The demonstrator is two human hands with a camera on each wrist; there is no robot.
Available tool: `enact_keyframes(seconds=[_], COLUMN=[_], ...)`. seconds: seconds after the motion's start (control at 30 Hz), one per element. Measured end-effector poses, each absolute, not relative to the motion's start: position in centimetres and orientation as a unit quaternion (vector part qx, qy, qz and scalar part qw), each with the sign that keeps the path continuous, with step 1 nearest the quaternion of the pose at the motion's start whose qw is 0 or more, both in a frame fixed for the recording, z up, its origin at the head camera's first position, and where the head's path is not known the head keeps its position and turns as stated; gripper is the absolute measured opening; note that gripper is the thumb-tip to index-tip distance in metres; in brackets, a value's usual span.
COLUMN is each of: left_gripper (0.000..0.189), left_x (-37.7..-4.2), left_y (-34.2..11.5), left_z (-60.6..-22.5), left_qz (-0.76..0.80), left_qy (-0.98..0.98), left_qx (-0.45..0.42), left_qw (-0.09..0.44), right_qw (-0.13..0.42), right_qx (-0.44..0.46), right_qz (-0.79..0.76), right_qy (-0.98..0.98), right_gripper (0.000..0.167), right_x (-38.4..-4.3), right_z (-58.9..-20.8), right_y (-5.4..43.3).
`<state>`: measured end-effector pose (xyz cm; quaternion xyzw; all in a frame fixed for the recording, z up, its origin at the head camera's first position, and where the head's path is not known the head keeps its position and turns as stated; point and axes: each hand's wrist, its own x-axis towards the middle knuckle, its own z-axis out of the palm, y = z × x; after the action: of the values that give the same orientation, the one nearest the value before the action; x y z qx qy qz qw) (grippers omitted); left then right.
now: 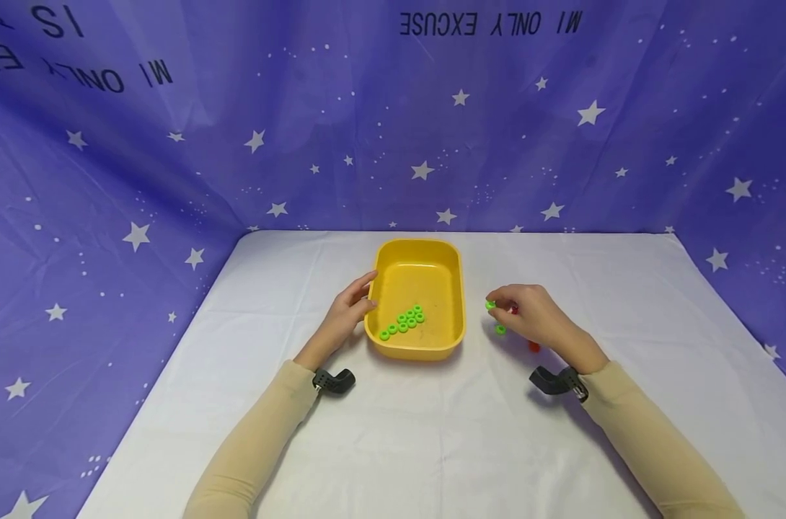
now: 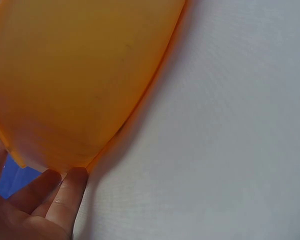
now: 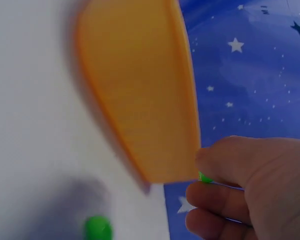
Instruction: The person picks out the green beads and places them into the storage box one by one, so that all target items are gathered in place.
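A yellow plastic tub (image 1: 414, 352) stands on the table with several green ring-shaped beads (image 1: 402, 326) bunched on its floor towards the near left. My left hand (image 1: 342, 317) is at the tub's left side, its fairly straight fingers touching the wall; the left wrist view shows fingertips (image 2: 72, 180) against the outer wall. To the right of the tub, above the table, my right hand (image 1: 532, 311) pinches a green bead (image 1: 490, 305) between thumb and fingers. Under that hand lie another green bead (image 1: 500, 329) and a red piece (image 1: 534, 347); a darker red piece (image 1: 514, 310) is partly hidden.
A white cloth (image 1: 432, 432) covers the table. Purple sheeting (image 1: 341, 130) with white stars and printed lettering hangs behind and at both sides. Each wrist carries a black camera mount (image 1: 334, 381).
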<state>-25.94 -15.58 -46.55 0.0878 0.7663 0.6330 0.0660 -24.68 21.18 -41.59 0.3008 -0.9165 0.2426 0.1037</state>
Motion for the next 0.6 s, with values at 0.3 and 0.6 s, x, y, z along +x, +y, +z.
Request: enact_keyframes(seconds=[0.3, 0.6], left_gripper=[0.065, 0.065], left_x=[-25.8, -25.7], left_y=[-15.6, -15.6], left_z=[-46.8, -46.4], left_qz=[0.632, 0.63], left_qy=[0.768, 0.769], left_qx=[0.086, 0.087], left_qw=[0.062, 0.063], right_qw=[0.096, 0.093], right_qx=[0.318, 0.341], right_qz=[0.262, 0.281], right_qy=[-0.906, -0.892], right_gripper=[0.022, 0.02], right_x=[-25.7, -26.2], right_z=[-39.2, -38.6], right_y=[17.9, 14.8])
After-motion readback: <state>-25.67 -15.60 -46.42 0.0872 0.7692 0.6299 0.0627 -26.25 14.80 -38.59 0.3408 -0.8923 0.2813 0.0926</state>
